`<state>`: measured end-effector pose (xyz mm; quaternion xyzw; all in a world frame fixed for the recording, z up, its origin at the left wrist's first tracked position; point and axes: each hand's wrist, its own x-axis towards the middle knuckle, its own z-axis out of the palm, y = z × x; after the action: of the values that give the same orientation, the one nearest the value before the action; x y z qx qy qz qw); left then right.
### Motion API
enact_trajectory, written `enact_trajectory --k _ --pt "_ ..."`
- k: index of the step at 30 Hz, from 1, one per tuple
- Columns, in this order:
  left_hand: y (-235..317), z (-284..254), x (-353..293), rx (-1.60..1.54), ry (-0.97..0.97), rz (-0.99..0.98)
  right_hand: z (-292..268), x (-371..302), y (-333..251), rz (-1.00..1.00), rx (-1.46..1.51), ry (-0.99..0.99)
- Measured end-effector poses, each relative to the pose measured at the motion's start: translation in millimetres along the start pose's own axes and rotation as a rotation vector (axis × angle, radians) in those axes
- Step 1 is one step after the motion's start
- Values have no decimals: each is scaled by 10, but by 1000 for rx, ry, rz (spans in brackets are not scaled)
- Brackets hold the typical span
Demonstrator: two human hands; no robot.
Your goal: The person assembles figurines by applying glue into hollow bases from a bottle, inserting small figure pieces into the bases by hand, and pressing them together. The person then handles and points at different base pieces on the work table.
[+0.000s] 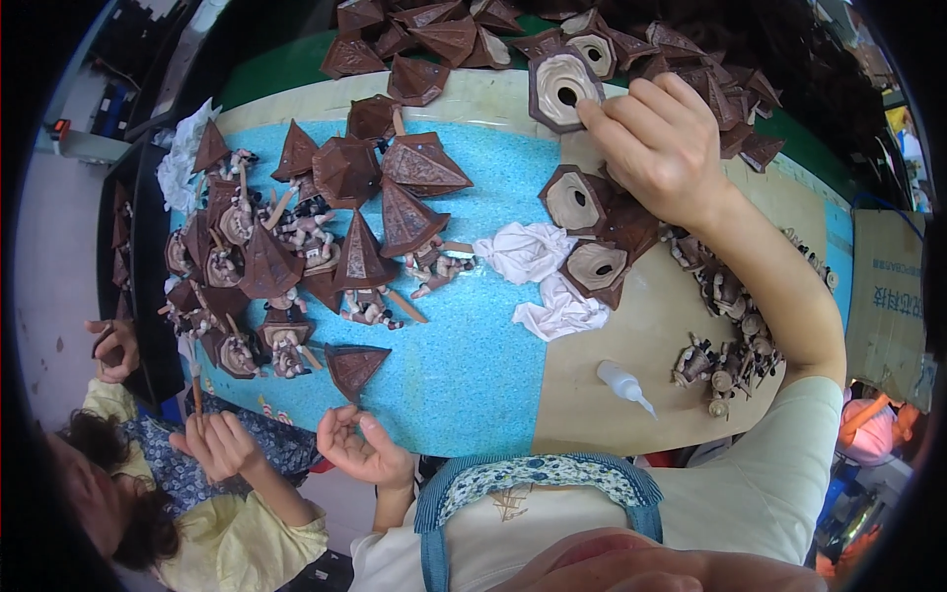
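At the far side of the table my right hand (661, 138) pinches the rim of a brown roof-shaped piece (541, 84), its hollow cream underside and dark centre hole turned up. Below that hand lie more such roof pieces (575, 202), cream insides showing. My left hand (365, 449) is at the near edge, palm up, fingers loosely curled with nothing visible in them. Closest to it lies a single brown pointed roof (357, 370). Farther left, many small figurines (370, 306) stand or lie crowded together, several under brown pointed roofs (271, 261).
White crumpled cloths (523, 252) lie mid-table. A small white squeeze bottle (623, 383) lies near the front, with more figurines (735, 345) to the right. Brown roofs (449, 39) pile along the far edge. At left a co-worker's hand (222, 444) holds a thin stick. A cardboard box (888, 306) is far right.
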<state>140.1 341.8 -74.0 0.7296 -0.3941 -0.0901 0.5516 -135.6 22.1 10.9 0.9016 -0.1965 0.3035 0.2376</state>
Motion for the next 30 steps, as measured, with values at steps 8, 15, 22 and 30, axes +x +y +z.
enact_trajectory --k 8,15,22,30 --pt "-27 -11 11 33 -35 57 -316 -14 -109 -75 -27 -93" --pt "-11 31 21 18 -38 59 -401 -23 -111 -62 -24 -123" --pt "-30 -45 -6 -26 -81 102 -661 219 -410 -47 72 -3" --pt "569 174 178 -352 -444 113 -1025 555 -1253 -101 394 -82"
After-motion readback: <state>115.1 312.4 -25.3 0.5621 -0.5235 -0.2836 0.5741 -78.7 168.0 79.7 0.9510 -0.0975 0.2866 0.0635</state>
